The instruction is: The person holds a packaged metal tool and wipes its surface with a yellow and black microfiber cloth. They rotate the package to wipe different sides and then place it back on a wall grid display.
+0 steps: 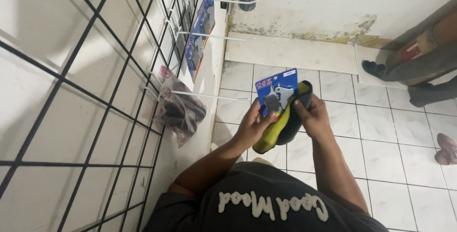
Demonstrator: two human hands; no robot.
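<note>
Your left hand [254, 125] is closed around a flat blue blister card with a grey metal part sealed on its front [277, 91] — its long axis runs roughly upright, tilted slightly, with the hanging end pointing toward the wall. Behind and below the card sits a yellow-and-black cloth [281, 122], stretching diagonally from lower left to upper right. Your right hand [314, 117] is clamped on the cloth's dark upper edge, fingertips just beside the card. Both are held in the air above the white tiled floor [381, 122]. On the black wire grid panel [95, 94] to your left, white pegs carry a clear plastic bag holding dark parts [178, 108] and more blue carded packs [200, 32].
</note>
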